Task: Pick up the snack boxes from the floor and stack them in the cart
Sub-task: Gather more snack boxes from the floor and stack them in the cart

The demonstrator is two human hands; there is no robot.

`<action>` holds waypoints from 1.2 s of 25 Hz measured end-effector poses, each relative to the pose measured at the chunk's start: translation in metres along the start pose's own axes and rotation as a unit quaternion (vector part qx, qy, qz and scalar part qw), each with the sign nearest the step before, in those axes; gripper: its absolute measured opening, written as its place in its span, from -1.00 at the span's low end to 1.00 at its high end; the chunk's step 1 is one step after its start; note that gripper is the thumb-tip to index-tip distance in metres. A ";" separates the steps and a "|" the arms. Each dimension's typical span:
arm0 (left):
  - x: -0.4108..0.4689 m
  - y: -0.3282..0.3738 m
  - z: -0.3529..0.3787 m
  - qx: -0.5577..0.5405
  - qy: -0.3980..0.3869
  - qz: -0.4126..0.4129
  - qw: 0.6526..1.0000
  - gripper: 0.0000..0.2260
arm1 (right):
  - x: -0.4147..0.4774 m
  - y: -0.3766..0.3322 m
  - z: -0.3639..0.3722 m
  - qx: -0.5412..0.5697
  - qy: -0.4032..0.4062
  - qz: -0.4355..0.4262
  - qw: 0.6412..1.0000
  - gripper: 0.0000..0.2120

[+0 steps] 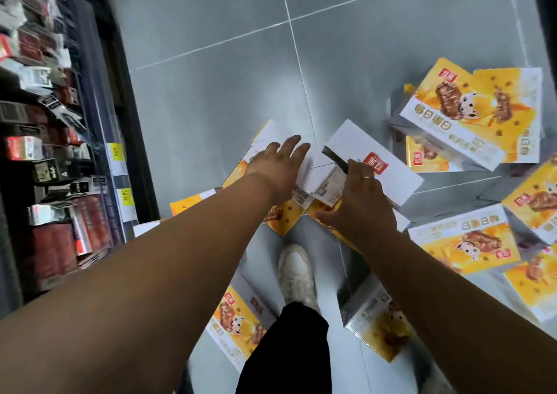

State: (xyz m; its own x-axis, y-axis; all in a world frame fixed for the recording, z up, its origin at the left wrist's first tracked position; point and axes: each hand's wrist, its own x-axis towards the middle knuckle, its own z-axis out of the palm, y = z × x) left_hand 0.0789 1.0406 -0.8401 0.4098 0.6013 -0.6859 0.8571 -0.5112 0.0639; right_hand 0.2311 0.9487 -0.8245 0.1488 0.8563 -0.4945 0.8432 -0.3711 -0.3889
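Several yellow-and-white snack boxes lie scattered on the grey tiled floor (211, 92). One snack box (321, 176) lies in the middle, white side up, between my two hands. My left hand (277, 164) rests flat on its left part with straight fingers. My right hand (358, 203), with a ring on one finger, grips the box's right end, fingers curled over the far edge and thumb at the near side. A second box (388, 170) with a red logo lies just behind my right hand. No cart is in view.
A dark shelf (54, 128) of packaged goods with yellow price tags runs along the left. Stacked boxes (458, 116) stand at the upper right and more boxes (464, 240) lie at the right. Two boxes (235, 318) flank my white shoe (295, 273).
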 end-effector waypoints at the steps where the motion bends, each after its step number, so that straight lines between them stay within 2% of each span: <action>1: 0.011 -0.002 0.012 0.003 -0.003 0.001 1.000 -0.15 | 0.011 0.002 0.015 0.003 0.000 -0.008 1.000 0.06; 5: 0.053 -0.009 0.045 0.000 -0.012 0.011 1.000 -0.18 | 0.056 0.013 0.074 -0.013 0.013 -0.031 0.999 0.06; 7: 0.067 -0.009 0.051 0.010 0.013 0.016 1.000 -0.28 | 0.071 0.019 0.091 -0.033 0.025 -0.029 0.999 0.05; 9: 0.073 -0.011 0.052 0.032 0.040 0.016 0.999 -0.34 | 0.075 0.021 0.100 -0.040 0.041 -0.041 0.998 -0.01; 12: 0.071 -0.013 0.048 0.050 0.047 0.031 0.997 -0.31 | 0.068 0.028 0.094 -0.046 0.080 -0.062 0.994 -0.12; 15: 0.053 -0.021 0.029 0.082 0.049 0.041 0.995 -0.22 | 0.042 0.035 0.062 0.001 0.093 -0.081 0.992 -0.06; 21: -0.013 -0.027 -0.054 0.087 0.057 0.073 0.992 -0.07 | -0.042 0.038 -0.071 0.133 0.004 -0.060 0.989 0.00; 24: -0.065 -0.023 -0.121 0.087 0.073 0.110 0.987 -0.06 | -0.090 0.027 -0.146 0.154 0.009 -0.062 0.986 -0.03; 30: -0.165 0.004 -0.224 0.062 0.123 0.146 0.980 -0.14 | -0.173 0.005 -0.234 0.148 0.043 -0.060 0.986 0.01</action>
State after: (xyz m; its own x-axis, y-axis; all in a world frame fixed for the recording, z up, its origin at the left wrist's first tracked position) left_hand 0.0851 1.0770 -0.5645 0.7074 0.5406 -0.4554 0.6540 -0.7449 0.1316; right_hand 0.3305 0.8829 -0.5587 0.1103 0.9229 -0.3689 0.6712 -0.3429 -0.6572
